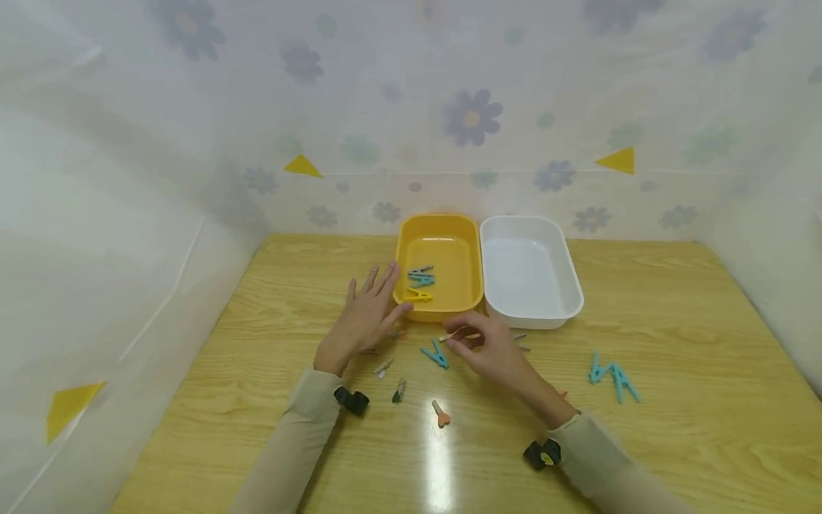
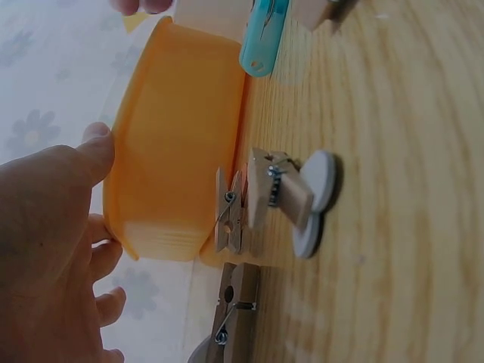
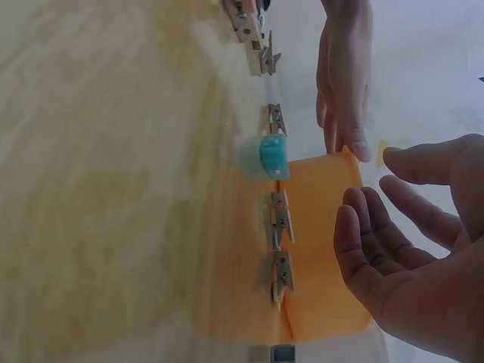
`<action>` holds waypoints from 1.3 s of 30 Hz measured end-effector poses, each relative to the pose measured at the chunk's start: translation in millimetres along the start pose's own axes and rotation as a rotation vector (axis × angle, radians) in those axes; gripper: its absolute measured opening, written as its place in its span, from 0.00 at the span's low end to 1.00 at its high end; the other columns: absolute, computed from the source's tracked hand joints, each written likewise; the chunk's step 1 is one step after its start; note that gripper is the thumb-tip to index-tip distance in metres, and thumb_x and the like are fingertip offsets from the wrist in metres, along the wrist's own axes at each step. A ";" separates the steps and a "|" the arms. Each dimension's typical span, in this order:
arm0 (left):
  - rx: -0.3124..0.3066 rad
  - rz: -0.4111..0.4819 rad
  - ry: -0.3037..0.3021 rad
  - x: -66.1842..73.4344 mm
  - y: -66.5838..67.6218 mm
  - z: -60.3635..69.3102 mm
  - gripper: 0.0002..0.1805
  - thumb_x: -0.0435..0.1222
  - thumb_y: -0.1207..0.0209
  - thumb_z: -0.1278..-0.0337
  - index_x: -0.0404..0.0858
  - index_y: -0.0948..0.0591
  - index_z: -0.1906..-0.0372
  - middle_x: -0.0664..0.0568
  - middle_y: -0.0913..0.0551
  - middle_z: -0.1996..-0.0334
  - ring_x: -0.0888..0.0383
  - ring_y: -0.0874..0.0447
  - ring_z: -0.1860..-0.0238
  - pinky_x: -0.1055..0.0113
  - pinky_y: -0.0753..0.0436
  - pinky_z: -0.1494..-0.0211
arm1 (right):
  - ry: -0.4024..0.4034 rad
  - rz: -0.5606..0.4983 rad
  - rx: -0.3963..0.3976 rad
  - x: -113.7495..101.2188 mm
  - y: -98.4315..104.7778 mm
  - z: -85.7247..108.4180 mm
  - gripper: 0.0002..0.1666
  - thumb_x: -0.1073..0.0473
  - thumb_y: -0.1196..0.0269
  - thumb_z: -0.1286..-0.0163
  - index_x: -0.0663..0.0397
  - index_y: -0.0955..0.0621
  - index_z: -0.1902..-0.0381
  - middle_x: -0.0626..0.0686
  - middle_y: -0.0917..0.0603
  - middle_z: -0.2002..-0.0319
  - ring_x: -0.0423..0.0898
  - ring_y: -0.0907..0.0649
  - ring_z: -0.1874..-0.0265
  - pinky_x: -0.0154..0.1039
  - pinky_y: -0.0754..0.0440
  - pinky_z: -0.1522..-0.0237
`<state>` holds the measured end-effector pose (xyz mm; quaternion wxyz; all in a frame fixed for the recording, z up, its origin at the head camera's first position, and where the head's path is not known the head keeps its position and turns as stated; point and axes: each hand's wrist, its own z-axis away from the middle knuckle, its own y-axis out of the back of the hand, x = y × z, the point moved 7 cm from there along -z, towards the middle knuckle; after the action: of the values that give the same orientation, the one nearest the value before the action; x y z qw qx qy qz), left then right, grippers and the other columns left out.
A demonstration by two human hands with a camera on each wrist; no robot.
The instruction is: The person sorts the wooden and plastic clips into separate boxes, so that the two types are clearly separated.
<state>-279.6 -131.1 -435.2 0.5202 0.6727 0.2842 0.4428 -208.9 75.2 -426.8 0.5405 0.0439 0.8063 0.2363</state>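
My left hand (image 1: 362,321) is spread, its thumb and fingers against the left rim of the yellow tray (image 1: 475,285); the left wrist view shows the hand (image 2: 45,257) at the tray's edge (image 2: 174,136). My right hand (image 1: 494,350) hovers by the tray's front edge, over a small clip (image 1: 444,338). In the right wrist view its fingers (image 3: 370,242) are loosely bent, with nothing visible between them and the thumb. A yellow clip (image 1: 420,295) and several blue-toned clips (image 1: 422,281) lie inside the tray. A blue clip (image 1: 437,355) lies on the table between my hands.
A white tray (image 1: 529,275) stands right of the yellow one. Two blue clips (image 1: 619,382) lie at the right. Wooden clips lie nearer me: one with a green piece (image 1: 399,392), one with a pale piece (image 1: 383,368), one with an orange heart (image 1: 442,417). Grey prongs show beside my right hand.
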 end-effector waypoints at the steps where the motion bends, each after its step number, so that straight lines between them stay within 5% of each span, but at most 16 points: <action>1: 0.000 0.001 0.001 0.0 0.4 0.2 0.43 0.61 0.62 0.21 0.42 0.57 0.16 0.51 0.58 0.16 0.46 0.65 0.18 0.31 0.59 0.24 | 0.001 0.007 -0.011 0.4 -3.1 0.6 0.13 0.70 0.29 0.35 0.62 0.15 0.52 0.60 0.12 0.56 0.49 0.12 0.62 0.41 0.12 0.61; 14: -0.004 -0.002 0.009 -0.2 2.5 -2.3 0.44 0.62 0.63 0.21 0.43 0.58 0.16 0.52 0.59 0.16 0.48 0.67 0.18 0.32 0.60 0.23 | -0.104 0.078 -0.143 18.3 -16.8 2.7 0.17 0.67 0.26 0.37 0.65 0.15 0.51 0.57 0.12 0.59 0.45 0.14 0.64 0.36 0.14 0.62; 25: 0.002 0.002 0.004 -0.9 0.6 -3.0 0.44 0.63 0.64 0.21 0.45 0.61 0.16 0.53 0.60 0.16 0.45 0.64 0.17 0.31 0.60 0.24 | -0.146 0.175 -0.176 20.7 -22.6 -0.3 0.16 0.68 0.24 0.45 0.62 0.14 0.57 0.52 0.13 0.63 0.43 0.16 0.67 0.36 0.16 0.63; 39: 0.003 0.020 -0.005 -1.4 -1.0 -1.3 0.44 0.62 0.62 0.21 0.43 0.58 0.16 0.51 0.58 0.16 0.48 0.66 0.18 0.31 0.59 0.24 | -0.139 0.247 -0.185 18.8 -25.6 -0.6 0.07 0.71 0.29 0.39 0.60 0.12 0.62 0.48 0.13 0.67 0.38 0.18 0.70 0.33 0.17 0.65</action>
<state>-281.3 -131.4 -436.5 0.5154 0.6773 0.2769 0.4459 -212.4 58.5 -453.6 0.5634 0.1089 0.7302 0.3707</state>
